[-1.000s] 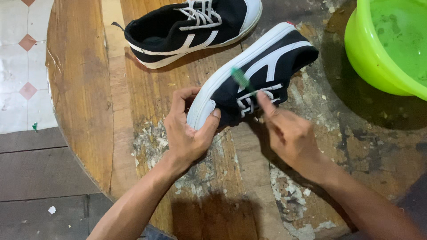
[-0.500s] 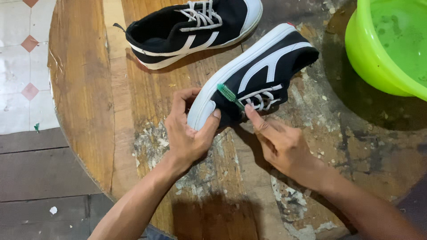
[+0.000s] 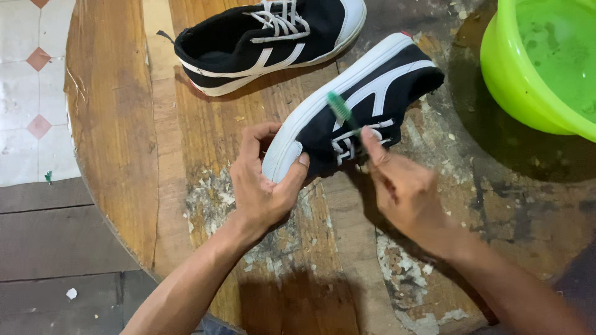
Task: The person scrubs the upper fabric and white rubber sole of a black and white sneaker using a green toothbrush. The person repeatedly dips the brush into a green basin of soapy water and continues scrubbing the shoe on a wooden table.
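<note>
As we look down from the head view, the only view we have, we read the scene in these entries.

Head view, shoe in hand: we see a black sneaker point(image 3: 366, 102) with white stripes and a white sole, tipped onto its side on the round wooden table point(image 3: 112, 124), just ahead of both of our hands.

Head view, long axis: we trace it running diagonally, from the toe at lower left, nearest us, to the heel at upper right, farther off.

Head view, left hand point(image 3: 264, 186): we curl it around the toe end, thumb on the black upper and fingers over the white sole, closed in a firm grip on the sneaker.

Head view, right hand point(image 3: 403, 186): we close it narrowly on a green toothbrush point(image 3: 341, 110), forefinger laid along the handle, brush head resting on the black side panel by the white stripe, just above the laces.

Head view, nearer hand: we judge the left hand nearer the toe and the right hand nearer the middle of the shoe; the heel lies beyond both.

Head view, surroundings: we note a second sneaker point(image 3: 267, 37) lying apart toward the far edge of the table, and a green basin point(image 3: 528, 93) holding water at the right, well clear of the hands.
</note>
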